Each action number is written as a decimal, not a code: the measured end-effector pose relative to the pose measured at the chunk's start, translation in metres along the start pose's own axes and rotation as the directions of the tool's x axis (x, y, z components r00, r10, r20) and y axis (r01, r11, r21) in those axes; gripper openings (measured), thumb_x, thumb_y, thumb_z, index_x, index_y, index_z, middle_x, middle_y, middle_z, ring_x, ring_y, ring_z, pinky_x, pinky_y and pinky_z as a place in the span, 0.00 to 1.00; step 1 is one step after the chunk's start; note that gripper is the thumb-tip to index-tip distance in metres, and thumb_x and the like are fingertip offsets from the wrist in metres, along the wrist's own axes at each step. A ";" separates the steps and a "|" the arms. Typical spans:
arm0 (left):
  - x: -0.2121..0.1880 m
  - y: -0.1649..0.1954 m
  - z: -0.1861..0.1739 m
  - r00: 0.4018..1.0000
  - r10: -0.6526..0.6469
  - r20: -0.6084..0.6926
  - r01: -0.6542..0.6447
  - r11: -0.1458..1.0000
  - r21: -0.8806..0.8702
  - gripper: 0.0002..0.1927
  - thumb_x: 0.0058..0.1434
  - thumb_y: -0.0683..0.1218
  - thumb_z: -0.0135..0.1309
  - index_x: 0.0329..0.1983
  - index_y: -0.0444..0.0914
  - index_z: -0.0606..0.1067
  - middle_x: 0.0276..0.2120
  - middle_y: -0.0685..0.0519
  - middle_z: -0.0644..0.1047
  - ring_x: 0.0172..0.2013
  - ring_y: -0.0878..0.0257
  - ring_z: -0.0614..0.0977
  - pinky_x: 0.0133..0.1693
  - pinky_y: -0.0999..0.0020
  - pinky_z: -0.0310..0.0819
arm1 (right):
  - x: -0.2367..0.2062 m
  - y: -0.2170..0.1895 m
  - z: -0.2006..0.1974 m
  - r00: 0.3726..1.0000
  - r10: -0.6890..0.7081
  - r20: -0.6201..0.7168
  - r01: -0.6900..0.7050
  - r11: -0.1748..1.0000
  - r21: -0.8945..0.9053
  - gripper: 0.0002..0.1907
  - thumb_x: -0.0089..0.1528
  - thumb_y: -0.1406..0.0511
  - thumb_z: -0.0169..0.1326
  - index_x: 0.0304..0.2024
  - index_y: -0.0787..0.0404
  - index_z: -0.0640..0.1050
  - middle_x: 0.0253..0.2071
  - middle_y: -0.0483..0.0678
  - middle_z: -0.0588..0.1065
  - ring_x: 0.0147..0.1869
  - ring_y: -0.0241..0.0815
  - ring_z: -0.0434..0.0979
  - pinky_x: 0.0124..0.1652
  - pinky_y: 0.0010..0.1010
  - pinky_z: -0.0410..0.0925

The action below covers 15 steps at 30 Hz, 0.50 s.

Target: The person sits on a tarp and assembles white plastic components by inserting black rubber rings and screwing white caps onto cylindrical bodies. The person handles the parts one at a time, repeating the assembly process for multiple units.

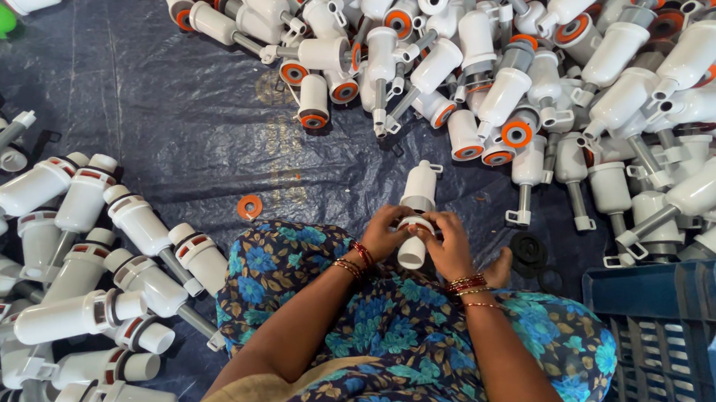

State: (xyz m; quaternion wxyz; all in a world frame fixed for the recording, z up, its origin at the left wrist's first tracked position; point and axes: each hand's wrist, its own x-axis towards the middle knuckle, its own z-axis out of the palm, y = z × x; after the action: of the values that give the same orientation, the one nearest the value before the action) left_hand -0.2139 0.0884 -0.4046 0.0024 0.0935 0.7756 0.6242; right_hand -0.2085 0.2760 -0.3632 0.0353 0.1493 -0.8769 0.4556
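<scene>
I sit on a dark blue tarp [180,124] with a blue floral cloth over my knees. Both hands grip one white plastic valve part [418,198], a tube with a wider cup end, which stands above my lap. My left hand [385,232] wraps its lower left side. My right hand [448,244] closes around the right side near the white ring at its middle. Red and gold bangles circle both wrists.
A large heap of white valve parts with orange rings [506,78] fills the far side. Another pile of white parts [80,275] lies at my left. A loose orange ring [249,207] rests on the tarp. Black rubber rings [529,251] and a blue plastic crate [656,343] sit at right.
</scene>
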 end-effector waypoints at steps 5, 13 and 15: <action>0.007 0.007 -0.009 0.993 -0.089 0.072 0.097 0.989 -0.114 0.22 0.63 0.51 0.61 0.56 0.35 0.76 0.49 0.46 0.75 0.50 0.58 0.81 0.53 0.62 0.77 | 0.004 -0.008 0.004 0.989 -0.133 -0.071 0.128 0.990 -0.066 0.18 0.63 0.59 0.60 0.51 0.64 0.78 0.49 0.52 0.74 0.52 0.49 0.76 0.48 0.37 0.71; 0.011 0.008 -0.009 0.958 -0.177 0.225 0.270 0.821 -0.503 0.24 0.66 0.50 0.57 0.61 0.34 0.71 0.51 0.46 0.79 0.52 0.59 0.81 0.55 0.63 0.77 | 0.007 -0.011 0.010 0.988 -0.112 -0.104 0.103 0.991 -0.091 0.18 0.67 0.57 0.56 0.53 0.62 0.78 0.49 0.54 0.74 0.52 0.50 0.76 0.48 0.37 0.71; 0.012 0.004 -0.009 0.969 -0.176 0.171 0.242 0.797 -0.553 0.23 0.67 0.50 0.57 0.61 0.34 0.72 0.51 0.46 0.79 0.51 0.59 0.81 0.55 0.62 0.77 | 0.008 -0.011 0.013 0.980 -0.171 -0.103 0.156 0.978 -0.135 0.19 0.67 0.57 0.56 0.55 0.63 0.78 0.49 0.54 0.75 0.53 0.52 0.76 0.50 0.39 0.69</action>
State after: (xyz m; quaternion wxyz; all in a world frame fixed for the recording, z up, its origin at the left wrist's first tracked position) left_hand -0.2259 0.0825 -0.3976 0.1420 0.0365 0.5577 0.8170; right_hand -0.2121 0.2575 -0.3610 0.1321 0.1922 -0.8853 0.4024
